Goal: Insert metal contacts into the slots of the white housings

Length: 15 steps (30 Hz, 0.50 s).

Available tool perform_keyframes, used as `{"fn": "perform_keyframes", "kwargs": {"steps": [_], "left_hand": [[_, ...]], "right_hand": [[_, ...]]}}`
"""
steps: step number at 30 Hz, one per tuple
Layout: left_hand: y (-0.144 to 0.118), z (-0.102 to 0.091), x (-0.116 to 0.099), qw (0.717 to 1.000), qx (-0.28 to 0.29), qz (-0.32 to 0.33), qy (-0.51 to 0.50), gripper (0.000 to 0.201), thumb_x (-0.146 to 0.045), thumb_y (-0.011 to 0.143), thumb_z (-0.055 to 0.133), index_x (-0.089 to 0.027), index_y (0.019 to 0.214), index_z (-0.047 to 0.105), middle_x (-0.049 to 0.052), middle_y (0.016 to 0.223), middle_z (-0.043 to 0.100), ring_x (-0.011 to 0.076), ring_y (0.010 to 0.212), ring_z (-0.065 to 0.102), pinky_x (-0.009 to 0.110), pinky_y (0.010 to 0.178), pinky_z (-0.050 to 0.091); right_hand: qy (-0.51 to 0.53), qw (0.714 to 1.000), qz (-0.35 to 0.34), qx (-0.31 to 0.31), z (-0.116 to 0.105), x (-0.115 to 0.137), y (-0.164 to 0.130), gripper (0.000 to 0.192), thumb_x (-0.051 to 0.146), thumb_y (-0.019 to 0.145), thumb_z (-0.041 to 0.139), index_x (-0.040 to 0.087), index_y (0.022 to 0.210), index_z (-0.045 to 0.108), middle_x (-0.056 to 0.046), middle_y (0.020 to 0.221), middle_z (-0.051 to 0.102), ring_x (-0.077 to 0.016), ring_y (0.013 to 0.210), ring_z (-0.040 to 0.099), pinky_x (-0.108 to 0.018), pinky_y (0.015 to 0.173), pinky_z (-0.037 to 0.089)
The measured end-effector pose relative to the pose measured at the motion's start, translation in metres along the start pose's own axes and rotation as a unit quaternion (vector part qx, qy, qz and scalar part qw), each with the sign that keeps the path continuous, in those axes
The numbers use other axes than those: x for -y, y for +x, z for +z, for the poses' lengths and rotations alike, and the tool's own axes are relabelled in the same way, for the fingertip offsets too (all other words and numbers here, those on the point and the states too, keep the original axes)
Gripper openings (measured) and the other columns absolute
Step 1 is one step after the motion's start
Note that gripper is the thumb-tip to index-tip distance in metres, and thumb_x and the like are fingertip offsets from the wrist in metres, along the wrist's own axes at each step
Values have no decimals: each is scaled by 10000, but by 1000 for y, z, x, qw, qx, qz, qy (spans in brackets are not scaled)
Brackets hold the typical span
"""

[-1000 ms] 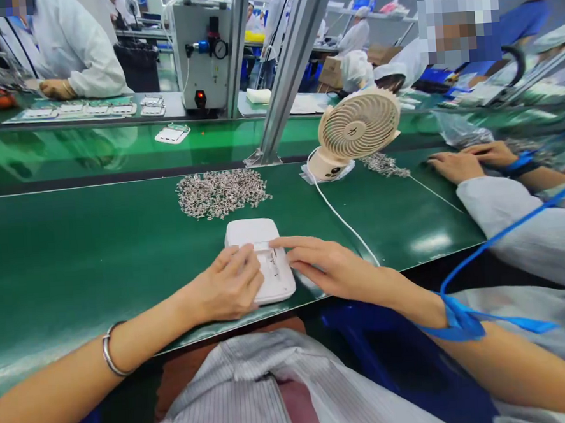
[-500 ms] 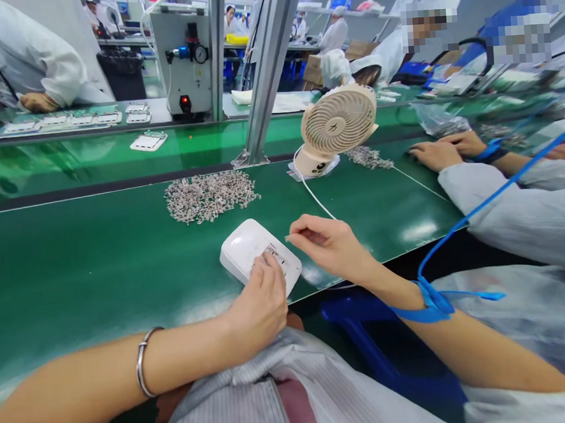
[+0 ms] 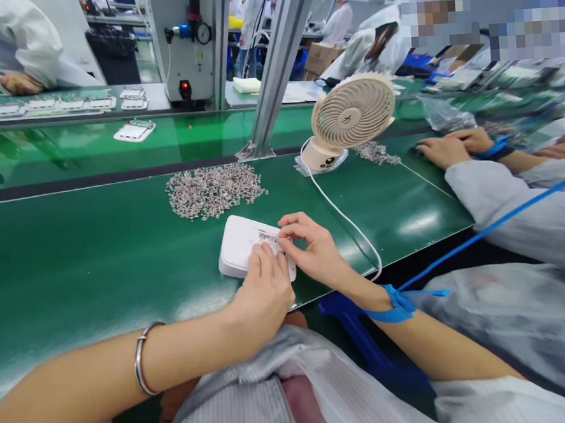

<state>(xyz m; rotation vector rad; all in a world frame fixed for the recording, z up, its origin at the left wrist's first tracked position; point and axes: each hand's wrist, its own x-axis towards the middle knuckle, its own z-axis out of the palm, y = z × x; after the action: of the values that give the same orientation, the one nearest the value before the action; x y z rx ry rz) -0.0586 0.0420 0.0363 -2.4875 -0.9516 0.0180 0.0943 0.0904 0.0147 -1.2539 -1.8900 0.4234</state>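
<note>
A white rounded plastic device housing point(image 3: 239, 243) lies tilted on the green work surface close to my body. My left hand point(image 3: 265, 286) is on its near side, fingertips bent and pressed together beside a recessed slot with metal contacts point(image 3: 267, 236). My right hand point(image 3: 313, 248) is at the housing's right end, thumb and index finger pinched at the slot. Whatever sits between those fingertips is too small and covered to make out. Beyond the housing lies a heap of small silvery metal parts point(image 3: 214, 190).
A beige fan point(image 3: 353, 111) with a white cable point(image 3: 345, 217) stands behind my right hand. A metal post point(image 3: 278, 71) rises at the back edge. A blue wrist cord point(image 3: 479, 231) runs right from my wrist. A co-worker's hands point(image 3: 444, 150) are at the right. Another white housing point(image 3: 134, 131) lies across the line.
My right hand has moved left, from beside the housing onto its slot; a tiny piece showed at its fingertips before. The housing has turned slightly under my left hand.
</note>
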Motion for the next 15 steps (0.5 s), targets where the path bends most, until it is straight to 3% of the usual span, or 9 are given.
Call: {"fn": "perform_keyframes", "kwargs": {"steps": [5, 10, 15], "left_hand": [[0, 6, -8, 998, -58, -14, 9, 444, -122, 836, 373, 52, 1221, 509, 274, 1197, 547, 344, 1060, 572, 395, 857, 476], [1, 4, -2, 997, -68, -3, 19, 446, -116, 825, 361, 12, 1213, 539, 211, 1221, 557, 318, 1019, 594, 378, 846, 481], [5, 7, 3, 996, -89, 18, 12, 435, -120, 817, 369, 1, 1187, 563, 215, 1186, 581, 306, 1066, 567, 372, 833, 476]], "right_hand": [[-35, 998, -28, -39, 6, -1, -5, 104, 141, 796, 495, 184, 718, 549, -64, 893, 551, -166, 840, 577, -302, 708, 488], [-69, 996, -38, -50, 9, -2, -3, 111, 131, 801, 481, 186, 732, 549, -69, 861, 560, -168, 780, 572, -314, 685, 492], [-80, 995, -28, -46, 8, -4, -2, 111, 132, 798, 502, 186, 729, 571, -71, 873, 598, -183, 821, 597, -324, 703, 501]]}}
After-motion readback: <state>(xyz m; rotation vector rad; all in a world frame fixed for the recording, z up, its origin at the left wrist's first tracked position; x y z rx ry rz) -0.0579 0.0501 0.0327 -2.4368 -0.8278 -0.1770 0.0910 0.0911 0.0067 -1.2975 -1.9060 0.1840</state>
